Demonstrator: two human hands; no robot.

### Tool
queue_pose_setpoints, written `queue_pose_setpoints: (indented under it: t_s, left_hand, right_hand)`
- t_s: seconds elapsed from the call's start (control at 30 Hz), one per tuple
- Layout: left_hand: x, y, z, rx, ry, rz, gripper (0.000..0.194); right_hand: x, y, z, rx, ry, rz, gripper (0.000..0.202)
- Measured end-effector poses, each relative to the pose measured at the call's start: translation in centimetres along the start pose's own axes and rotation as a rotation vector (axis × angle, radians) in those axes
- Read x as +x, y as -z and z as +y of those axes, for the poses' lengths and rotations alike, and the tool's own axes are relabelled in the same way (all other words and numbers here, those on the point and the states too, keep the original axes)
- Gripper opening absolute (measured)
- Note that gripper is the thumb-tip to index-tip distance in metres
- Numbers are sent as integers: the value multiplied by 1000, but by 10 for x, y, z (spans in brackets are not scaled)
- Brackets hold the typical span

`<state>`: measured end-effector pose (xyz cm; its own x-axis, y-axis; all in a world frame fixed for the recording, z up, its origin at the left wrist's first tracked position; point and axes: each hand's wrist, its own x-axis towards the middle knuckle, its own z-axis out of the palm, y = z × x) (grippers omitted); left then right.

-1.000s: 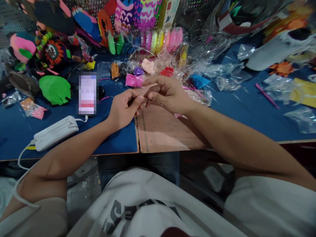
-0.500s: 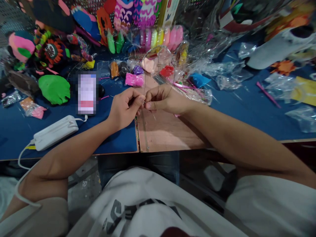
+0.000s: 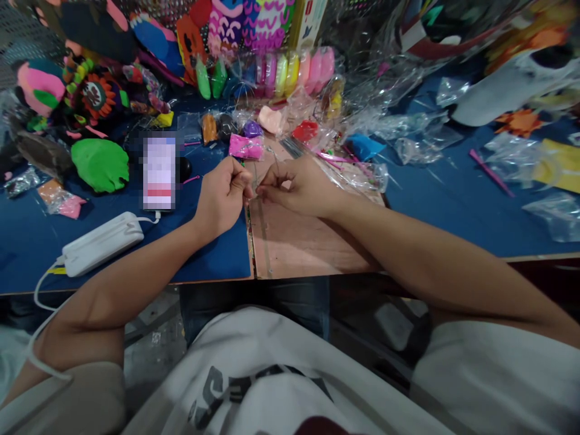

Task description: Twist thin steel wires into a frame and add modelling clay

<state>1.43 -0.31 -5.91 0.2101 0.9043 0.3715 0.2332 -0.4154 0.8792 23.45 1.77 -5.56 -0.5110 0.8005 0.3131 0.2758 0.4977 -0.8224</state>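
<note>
My left hand (image 3: 223, 192) is closed in a pinch over the near-left edge of the wooden board (image 3: 312, 248). Opposite it, almost touching, my right hand (image 3: 296, 186) has its thumb and forefinger pressed together. Between and just above the fingers shows a thin grey wire (image 3: 274, 155), which both hands appear to grip. Its ends are hidden by the fingers and too fine to trace. Just beyond the hands lies a bright pink packet of clay (image 3: 246, 147), with a red piece (image 3: 305, 130) in clear wrap to its right.
Left of my hands are a phone (image 3: 158, 172), a white power bank (image 3: 103, 243) with a cable, and a green clay piece (image 3: 100, 164). Colourful clay figures and a row of clay packs (image 3: 294, 72) stand behind. Plastic bags (image 3: 419, 136) and a purple stick (image 3: 492, 173) lie rightward.
The tall wire loop that rose above my hands is no longer seen upright; only a short stretch shows. My fingertips have moved slightly left, with a small gap between the hands.
</note>
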Motion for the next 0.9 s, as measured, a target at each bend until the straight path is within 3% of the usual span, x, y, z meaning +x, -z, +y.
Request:
queue_pose_setpoints:
  t_s: [0.23,0.4,0.63,0.9]
  left_hand:
    - [1,-1,-5,-25,9,-68,45]
    - [3,0,-5,44,-51,-126,40]
    - [6,1,-1,7,-26,-194,47]
    - [3,-1,-3,-138,76,-147,54]
  right_hand:
    - [4,-5,7,210,62,-86,35]
    - [5,-2,8,276,-7,-123,42]
    - [5,0,10,440,-30,-258,34]
    - [8,4,9,666,1,-430,32]
